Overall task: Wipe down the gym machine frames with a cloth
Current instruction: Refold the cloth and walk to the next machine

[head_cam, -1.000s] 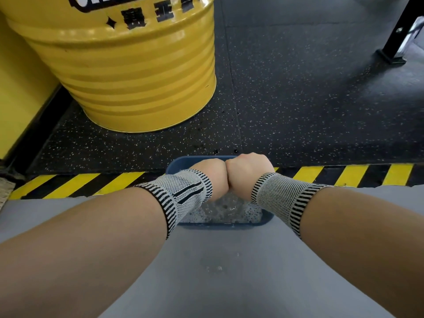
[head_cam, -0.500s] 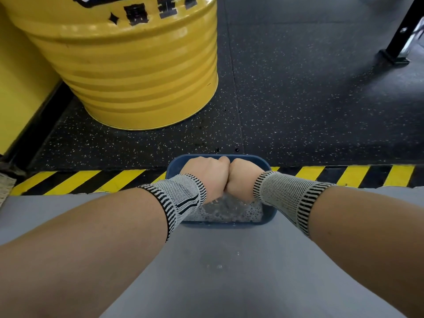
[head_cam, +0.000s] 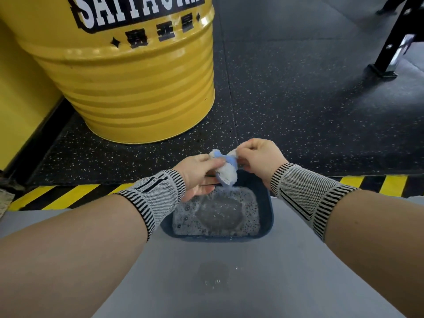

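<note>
Cloth: the cloth [head_cam: 226, 168], white with a blue part, is bunched and twisted between both hands, just above the far edge of the basin [head_cam: 267, 216].
Left hand: the left hand [head_cam: 197, 173] pinches one end of the cloth with thumb and fingers; this grip is closed on the fabric.
Right hand: the right hand [head_cam: 259, 157] has its fingers curled around the other end, so its grip is also closed on the cloth.
Basin: dark blue, it holds foamy water [head_cam: 218, 214] and stands on the grey floor surface [head_cam: 206, 283], next to the yellow-black warning stripe [head_cam: 57, 196].
Step in hand: I judge it is wringing out the wet cloth before any frame is wiped.
How to do it well: keep the cloth over the basin so that drips fall inside; turn the hands in opposite directions and squeeze evenly; a damp cloth, not a dripping one, is better for metal frames. A wet patch [head_cam: 214, 278] already shows on the grey surface, so care with drips is useful.
Hard to see: the size of the cloth, because it is crumpled; whether water still runs from it.
Cut off: only a black machine leg [head_cam: 390, 51] shows at the upper right, the rest of the frame is outside the view. The yellow drum [head_cam: 137, 88] is also cut at the top.
</note>
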Available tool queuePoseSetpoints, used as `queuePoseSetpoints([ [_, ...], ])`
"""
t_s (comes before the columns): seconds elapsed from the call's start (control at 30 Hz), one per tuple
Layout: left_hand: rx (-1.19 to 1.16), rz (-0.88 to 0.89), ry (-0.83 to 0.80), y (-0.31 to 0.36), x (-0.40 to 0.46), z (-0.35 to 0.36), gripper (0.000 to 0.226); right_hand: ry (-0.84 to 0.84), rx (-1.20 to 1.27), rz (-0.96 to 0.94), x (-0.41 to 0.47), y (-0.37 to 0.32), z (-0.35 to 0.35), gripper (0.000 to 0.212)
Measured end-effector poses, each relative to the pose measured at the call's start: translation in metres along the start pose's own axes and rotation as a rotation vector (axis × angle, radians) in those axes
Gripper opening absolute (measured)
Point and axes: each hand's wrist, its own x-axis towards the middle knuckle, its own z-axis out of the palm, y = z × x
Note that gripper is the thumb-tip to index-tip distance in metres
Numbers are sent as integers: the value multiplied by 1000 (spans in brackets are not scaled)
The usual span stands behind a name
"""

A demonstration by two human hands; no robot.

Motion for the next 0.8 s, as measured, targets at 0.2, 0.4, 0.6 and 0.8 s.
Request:
queuePoseSetpoints([
  [0.2, -550, -16, 196, 22, 4, -13, 8, -7, 567, 91, 3, -25, -13, 14],
  [0.4, -77, 87, 389, 28, 8, -17, 39, 123, 661, 72, 3, -41, -17, 9],
  [0.6, 599, 307, 333, 29, 7, -14, 46, -45, 829, 25, -4, -66, -23, 10],
  [0.8, 287, 448, 134, 50, 4, 17, 37, -281, 920, 24, -15, -91, -11, 18],
])
